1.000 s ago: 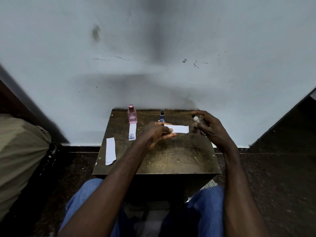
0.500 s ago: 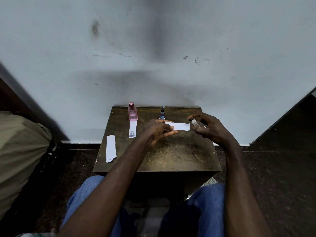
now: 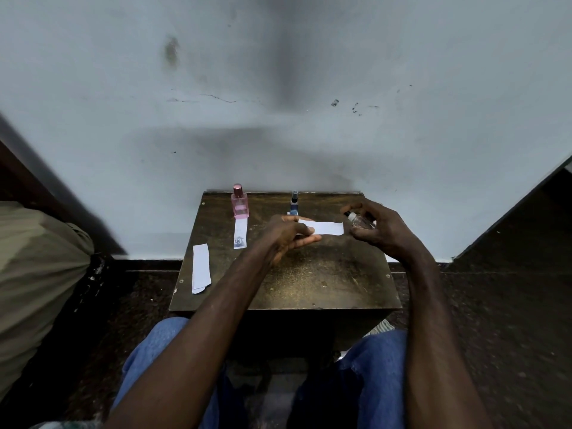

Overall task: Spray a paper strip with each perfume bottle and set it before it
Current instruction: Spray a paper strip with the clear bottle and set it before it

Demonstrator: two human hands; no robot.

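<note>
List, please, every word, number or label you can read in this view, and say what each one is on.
"93": printed at the near end of the paper strip lying in front of the pink perfume bottle.
Pink perfume bottle: no readable label.
Blue bottle: any label is too small to read.
Clear bottle in the right hand: no legible text.
Strip in the left hand and spare strips at the table's left edge: blank.

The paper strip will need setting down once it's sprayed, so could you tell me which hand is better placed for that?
The left hand: it already pinches the paper strip, while the right hand is full with the clear bottle aimed at it.
</note>
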